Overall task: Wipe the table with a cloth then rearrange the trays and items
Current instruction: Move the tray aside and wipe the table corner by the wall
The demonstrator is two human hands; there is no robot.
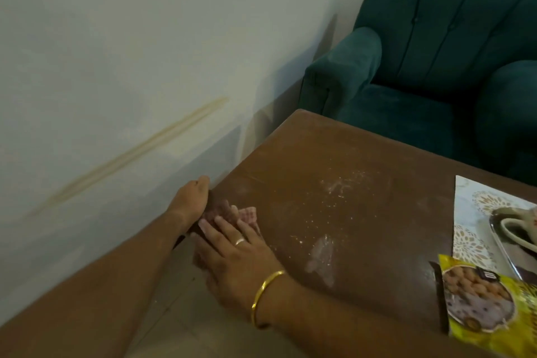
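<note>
The brown table (334, 154) carries white crumbs and powder (345, 186) and a pale smear (322, 253). At its left edge my right hand (232, 250) lies flat on a pink checked cloth (247, 214) and presses it to the top, fingers spread. My left hand (191, 198) is cupped against the table's left edge right beside the cloth, below the rim, with nothing visible in it. On the right stands a patterned white tray (470, 201) with a metal tray (499, 250) and cups (514, 227) on it. A yellow snack packet (494, 308) lies in front.
A teal armchair (421, 67) stands just beyond the table's far edge. A pale wall (145, 67) with a scuff mark runs close along the left side. Beige tiled floor (174, 314) shows in the narrow gap between wall and table.
</note>
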